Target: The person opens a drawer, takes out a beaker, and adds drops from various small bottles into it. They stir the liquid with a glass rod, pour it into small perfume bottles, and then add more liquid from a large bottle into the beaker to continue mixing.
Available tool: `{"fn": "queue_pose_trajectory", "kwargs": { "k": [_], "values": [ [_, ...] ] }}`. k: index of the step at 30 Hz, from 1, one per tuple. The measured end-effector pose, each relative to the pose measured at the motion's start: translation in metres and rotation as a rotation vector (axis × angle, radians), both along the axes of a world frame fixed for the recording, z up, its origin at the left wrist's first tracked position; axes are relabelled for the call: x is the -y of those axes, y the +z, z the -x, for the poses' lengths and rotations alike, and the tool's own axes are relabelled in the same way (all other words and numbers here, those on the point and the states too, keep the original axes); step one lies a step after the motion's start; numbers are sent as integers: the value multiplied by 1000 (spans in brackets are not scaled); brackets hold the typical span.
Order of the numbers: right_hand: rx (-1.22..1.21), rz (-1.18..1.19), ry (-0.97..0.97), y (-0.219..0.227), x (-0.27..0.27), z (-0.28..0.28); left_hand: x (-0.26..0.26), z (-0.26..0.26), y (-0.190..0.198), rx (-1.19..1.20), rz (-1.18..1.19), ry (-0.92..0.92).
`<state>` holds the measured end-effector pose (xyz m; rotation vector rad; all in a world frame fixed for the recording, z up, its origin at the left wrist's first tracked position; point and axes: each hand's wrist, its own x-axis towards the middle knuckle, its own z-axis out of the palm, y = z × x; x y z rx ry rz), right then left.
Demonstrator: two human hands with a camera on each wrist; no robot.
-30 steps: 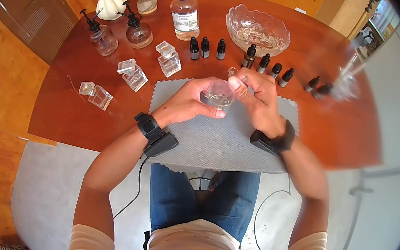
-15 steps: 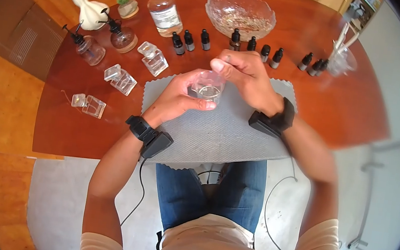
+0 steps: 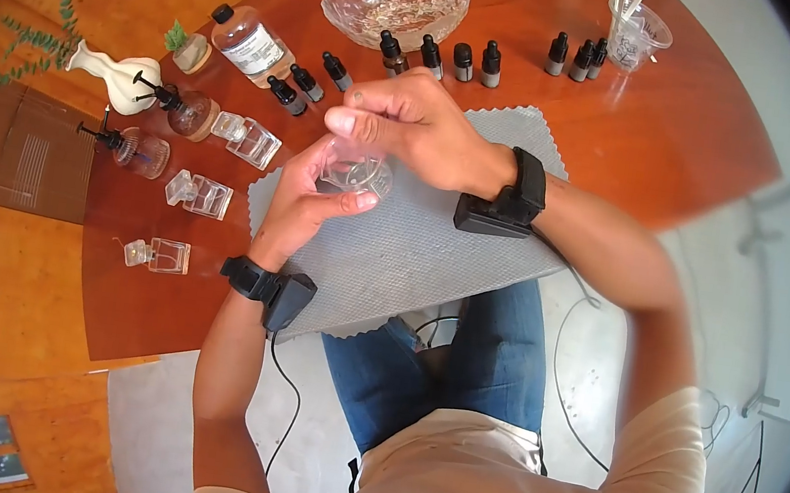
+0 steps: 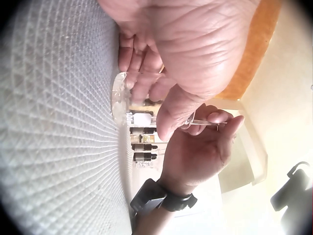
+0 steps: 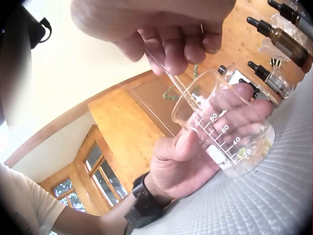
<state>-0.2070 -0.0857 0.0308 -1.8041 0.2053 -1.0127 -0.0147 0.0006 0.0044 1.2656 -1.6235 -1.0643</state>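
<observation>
My left hand (image 3: 296, 202) holds a small clear glass beaker (image 5: 234, 147) from the side, thumb and fingers around its wall. White measuring marks run up the glass, and a little clear liquid sits at its bottom. The beaker is tilted in the right wrist view, its base at the grey textured mat (image 3: 416, 234). Over the rim, my right hand (image 3: 424, 136) pinches a thin clear glass rod (image 5: 168, 77) between thumb and fingers. The rod's lower part slants down into the beaker.
Behind the hands stand several black-capped dropper bottles (image 3: 491, 65), a large labelled bottle (image 3: 253, 50) and a scalloped glass bowl (image 3: 385, 16). Square perfume bottles (image 3: 212, 198) and pump bottles (image 3: 143, 154) are at left. A plastic cup (image 3: 642, 40) with sticks stands far right.
The head view has turned, so the table's things shift left and rotate. Both hands keep their hold on the beaker and rod, and the right hand now covers more of the beaker's top.
</observation>
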Motion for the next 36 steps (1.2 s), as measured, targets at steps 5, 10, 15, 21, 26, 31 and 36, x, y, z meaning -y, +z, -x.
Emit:
{"fn": "queue_pose_trajectory", "kwargs": {
  "k": [5, 10, 15, 21, 26, 31, 36],
  "values": [
    [23, -50, -41, -6, 9, -3, 0, 1, -1, -69, -43, -1],
    [2, 35, 66, -11, 5, -9, 0, -7, -13, -69, -80, 36],
    [-37, 9, 52, -8, 10, -6, 0, -2, -5, -26, -25, 10],
    [-51, 229, -180, -7, 10, -3, 2, -1, -7, -33, -20, 14],
    [-9, 198, -118, -11, 11, -7, 1, -1, -5, -5, -1, 27],
    [-26, 45, 32, -10, 9, -7, -1, -2, -8, -19, -13, 42],
    [-9, 244, -161, -7, 11, -5, 2, -2, -6, -27, -11, 3]
  ]
}}
